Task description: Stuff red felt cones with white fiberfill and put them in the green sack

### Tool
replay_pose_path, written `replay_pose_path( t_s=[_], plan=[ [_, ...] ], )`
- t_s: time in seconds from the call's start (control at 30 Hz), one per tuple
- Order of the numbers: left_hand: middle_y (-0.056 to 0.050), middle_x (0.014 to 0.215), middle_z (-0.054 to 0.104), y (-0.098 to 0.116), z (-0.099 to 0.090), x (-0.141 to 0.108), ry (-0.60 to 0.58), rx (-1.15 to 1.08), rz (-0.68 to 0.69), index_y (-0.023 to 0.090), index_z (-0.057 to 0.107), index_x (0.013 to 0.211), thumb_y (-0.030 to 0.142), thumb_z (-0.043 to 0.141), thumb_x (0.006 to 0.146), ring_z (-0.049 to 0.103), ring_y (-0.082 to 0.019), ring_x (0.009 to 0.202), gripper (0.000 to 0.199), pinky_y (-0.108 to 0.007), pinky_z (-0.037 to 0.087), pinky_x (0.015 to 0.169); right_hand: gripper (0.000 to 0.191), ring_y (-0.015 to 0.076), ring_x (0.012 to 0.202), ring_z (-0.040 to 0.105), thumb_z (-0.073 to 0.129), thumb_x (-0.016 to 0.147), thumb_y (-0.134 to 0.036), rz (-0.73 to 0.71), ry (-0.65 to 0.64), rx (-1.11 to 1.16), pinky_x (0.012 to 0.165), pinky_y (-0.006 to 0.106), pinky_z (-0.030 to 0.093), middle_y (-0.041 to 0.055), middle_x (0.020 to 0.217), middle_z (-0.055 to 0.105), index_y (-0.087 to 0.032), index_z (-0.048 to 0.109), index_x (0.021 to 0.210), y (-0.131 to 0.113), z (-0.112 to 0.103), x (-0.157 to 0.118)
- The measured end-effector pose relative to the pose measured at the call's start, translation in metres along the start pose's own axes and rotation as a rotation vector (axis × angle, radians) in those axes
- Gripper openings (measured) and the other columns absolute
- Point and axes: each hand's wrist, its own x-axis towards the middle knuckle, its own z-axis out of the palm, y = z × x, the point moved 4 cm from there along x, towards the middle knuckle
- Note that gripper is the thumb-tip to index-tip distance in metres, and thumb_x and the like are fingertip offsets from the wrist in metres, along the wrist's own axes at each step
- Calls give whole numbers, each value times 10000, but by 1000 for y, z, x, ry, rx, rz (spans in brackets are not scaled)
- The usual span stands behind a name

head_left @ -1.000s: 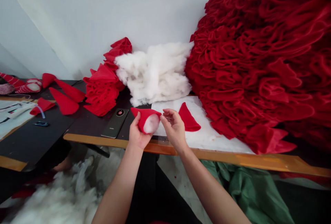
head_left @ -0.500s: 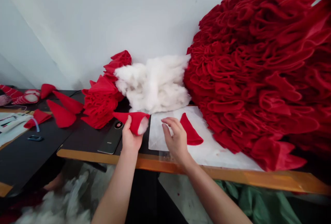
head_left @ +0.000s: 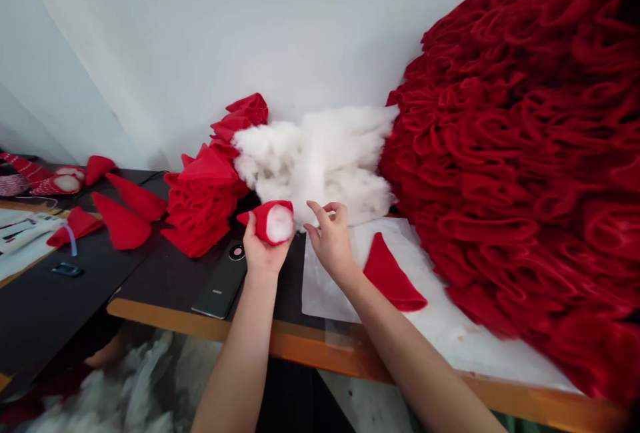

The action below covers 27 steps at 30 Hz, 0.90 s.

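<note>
My left hand grips a red felt cone, and a plug of white stuffing fills its open end. My right hand is raised with its fingers spread, holding nothing. Its fingertips are just in front of a large mound of white fibre filling, and I cannot tell whether they touch it. A flat red felt cone lies on a white sheet to the right of that hand.
A huge heap of ruffled red felt fills the right side against the wall. A black phone lies on the wood-edged table. Further left are a stack of red felt pieces, several loose cones and papers. White fluff lies below the table.
My left hand has turned the cone so its stuffed end faces me. My right hand has lifted off the white sheet toward the filling. The whole view has shifted slightly.
</note>
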Motion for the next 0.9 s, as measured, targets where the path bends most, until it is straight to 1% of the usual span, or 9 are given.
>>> replay_pose_path(
  t_s=[0.07,0.17,0.33,0.47,0.53,0.6,0.73,0.8,0.9],
  plan=[
    [-97,932,683,1,-2,2,-16,-15,-4,147,628,954,449,468,870,643,-254,863,352,-386,515,721,333,166,721,534,500,836,-143,-35,42,-26,603,341,523,111,1053,417,-211,586,1150,-2,1,1],
    [-100,930,682,2,-4,3,-12,-13,-8,142,629,959,469,467,869,642,-256,862,377,-391,516,723,244,140,677,529,483,866,-149,-91,123,76,606,313,517,83,971,452,-202,609,1068,-12,-7,-3],
    [-98,869,675,-4,-1,1,-60,19,-3,107,635,945,482,453,882,639,-211,795,422,-325,521,715,281,129,698,567,532,857,-157,-145,-76,307,651,285,534,66,978,539,-224,575,1127,-33,-5,-12],
    [-108,847,670,-16,1,-3,-92,106,-80,91,639,919,550,407,886,637,-189,760,515,-280,521,681,182,155,739,585,511,848,-136,-112,-64,248,656,289,530,59,890,578,-201,628,971,-33,0,-14],
    [-111,858,669,-18,0,-6,-95,130,-58,93,634,926,585,415,868,639,-191,776,542,-278,523,688,141,163,727,590,502,854,-137,-97,-16,206,658,292,523,46,803,589,-194,631,865,-32,-1,-14],
    [-107,901,670,-19,0,-10,-146,155,-2,110,625,958,583,519,819,642,-202,825,504,-291,525,729,135,169,712,590,498,859,-145,-76,31,165,649,297,515,49,773,597,-185,620,817,-31,-3,-15],
    [-32,887,672,-21,-3,-20,-247,277,111,178,610,974,254,774,643,647,-166,839,377,-273,499,801,162,171,710,584,465,872,-142,-79,53,138,656,302,516,54,775,590,-182,614,822,-36,-10,-20],
    [-15,845,672,-22,-4,-26,-239,321,141,175,616,952,142,763,603,649,-151,797,380,-265,492,794,166,174,750,587,459,870,-141,-94,26,165,678,305,526,64,827,584,-179,619,895,-40,-14,-24],
    [-31,848,683,-24,-1,-36,-222,306,174,153,627,945,125,727,629,652,-156,780,333,-271,497,778,250,186,831,586,489,844,-144,-97,-35,206,676,303,541,93,964,560,-178,597,1067,-44,-18,-28]
  ],
)
